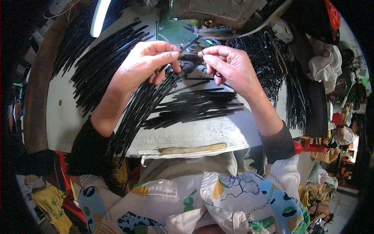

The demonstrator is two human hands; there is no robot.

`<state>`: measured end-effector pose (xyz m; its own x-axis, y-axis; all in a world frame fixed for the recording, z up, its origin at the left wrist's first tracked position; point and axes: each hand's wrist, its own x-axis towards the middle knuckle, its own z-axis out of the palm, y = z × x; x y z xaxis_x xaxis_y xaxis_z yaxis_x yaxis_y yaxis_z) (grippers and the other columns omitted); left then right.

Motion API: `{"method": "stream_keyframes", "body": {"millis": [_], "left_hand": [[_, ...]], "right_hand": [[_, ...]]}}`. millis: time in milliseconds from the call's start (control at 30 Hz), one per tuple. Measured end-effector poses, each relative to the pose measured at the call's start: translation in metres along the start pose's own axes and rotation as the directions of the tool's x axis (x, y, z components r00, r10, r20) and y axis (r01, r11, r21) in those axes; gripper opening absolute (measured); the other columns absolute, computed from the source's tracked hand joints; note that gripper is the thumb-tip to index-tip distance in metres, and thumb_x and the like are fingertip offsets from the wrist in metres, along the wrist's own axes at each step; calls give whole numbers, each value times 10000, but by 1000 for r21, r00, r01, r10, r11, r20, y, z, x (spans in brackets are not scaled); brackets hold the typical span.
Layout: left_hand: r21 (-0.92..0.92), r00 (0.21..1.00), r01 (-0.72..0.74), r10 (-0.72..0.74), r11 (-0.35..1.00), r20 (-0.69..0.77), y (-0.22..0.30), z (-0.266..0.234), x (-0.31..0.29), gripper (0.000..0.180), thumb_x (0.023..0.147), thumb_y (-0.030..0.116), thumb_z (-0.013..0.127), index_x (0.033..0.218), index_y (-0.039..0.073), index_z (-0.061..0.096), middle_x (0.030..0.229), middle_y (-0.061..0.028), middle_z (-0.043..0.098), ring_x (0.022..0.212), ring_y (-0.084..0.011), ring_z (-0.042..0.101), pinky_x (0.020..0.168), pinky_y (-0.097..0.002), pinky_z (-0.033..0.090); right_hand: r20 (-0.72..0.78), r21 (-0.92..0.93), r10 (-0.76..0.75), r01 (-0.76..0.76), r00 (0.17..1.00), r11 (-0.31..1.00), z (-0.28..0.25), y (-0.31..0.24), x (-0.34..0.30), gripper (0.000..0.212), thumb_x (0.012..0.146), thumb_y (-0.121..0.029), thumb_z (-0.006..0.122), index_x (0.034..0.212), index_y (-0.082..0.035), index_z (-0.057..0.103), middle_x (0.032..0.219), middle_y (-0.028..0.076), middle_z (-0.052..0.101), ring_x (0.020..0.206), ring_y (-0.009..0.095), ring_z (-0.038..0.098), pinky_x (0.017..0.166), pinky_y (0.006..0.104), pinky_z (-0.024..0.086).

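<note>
My left hand (150, 62) is closed, pinching a narrow black strip (189, 44) between thumb and index finger; the strip slants up toward the machine's middle. Across from it, my right hand (230, 66) pinches the tip of a thin black strip (202, 52) between thumb and forefinger, its other fingers curled. Whether both hands hold the same strip cannot be made out. Both hands hover before a sewing machine (230, 11) with a green bed plate (166, 29). Below the left hand, a long bundle of black strips (134, 117) runs toward the table's front edge.
More black strips (198, 105) lie across the middle of the white table (62, 124). Large piles of strips (103, 58) spread at left, with a tangled heap (269, 58) at right. A bright lamp tube (100, 17) hangs at upper left. White cloth (325, 62) hangs at right.
</note>
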<state>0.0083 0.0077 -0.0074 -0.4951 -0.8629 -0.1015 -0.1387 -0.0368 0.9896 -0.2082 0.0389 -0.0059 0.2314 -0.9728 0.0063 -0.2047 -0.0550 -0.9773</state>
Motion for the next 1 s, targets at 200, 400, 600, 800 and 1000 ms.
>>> {"method": "stream_keyframes", "body": {"millis": [200, 400, 600, 800, 1000], "left_hand": [[43, 1000, -7, 7, 999, -14, -1, -4, 5, 254, 850, 214, 573, 965, -13, 581, 714, -56, 604, 404, -35, 414, 366, -160, 308], [-18, 996, 74, -73, 997, 47, 6, -6, 10, 243, 848, 209, 572, 962, -4, 588, 701, -43, 606, 396, -16, 390, 348, -153, 268], [-27, 998, 61, -61, 998, 17, 4, -1, 11, 227, 845, 214, 570, 936, 9, 602, 670, -36, 601, 396, -10, 383, 342, -151, 252], [-126, 997, 40, -47, 991, -56, 9, 9, -10, 214, 836, 204, 576, 923, 10, 603, 725, -56, 610, 419, -33, 407, 369, -159, 278], [-330, 995, 97, -80, 939, 66, 1, 40, -14, 227, 854, 227, 552, 932, 19, 595, 758, -55, 614, 450, -63, 454, 406, -190, 329]], "right_hand": [[-5, -3, 9, -9, 1000, 1000, -2, 3, 5, 193, 868, -167, 550, 943, -7, 627, 640, 21, 571, 445, 46, 484, 405, 172, 403], [-16, 41, 27, -27, 1000, 999, -2, 6, 5, 199, 870, -172, 545, 961, -12, 621, 639, 19, 569, 439, 44, 484, 394, 173, 393], [-7, 155, 115, -112, 993, 982, 0, 4, 0, 226, 881, -141, 513, 1039, 4, 585, 665, 20, 541, 474, 40, 464, 418, 153, 378], [-75, 371, 48, -17, 996, 929, 9, 0, 1, 229, 830, -123, 571, 1008, 21, 572, 693, 41, 582, 490, 75, 525, 455, 194, 431], [-245, 682, 245, -13, 938, 732, -18, 22, -6, 242, 848, -194, 577, 1005, -10, 574, 808, 55, 611, 684, 117, 605, 606, 237, 533]]}}
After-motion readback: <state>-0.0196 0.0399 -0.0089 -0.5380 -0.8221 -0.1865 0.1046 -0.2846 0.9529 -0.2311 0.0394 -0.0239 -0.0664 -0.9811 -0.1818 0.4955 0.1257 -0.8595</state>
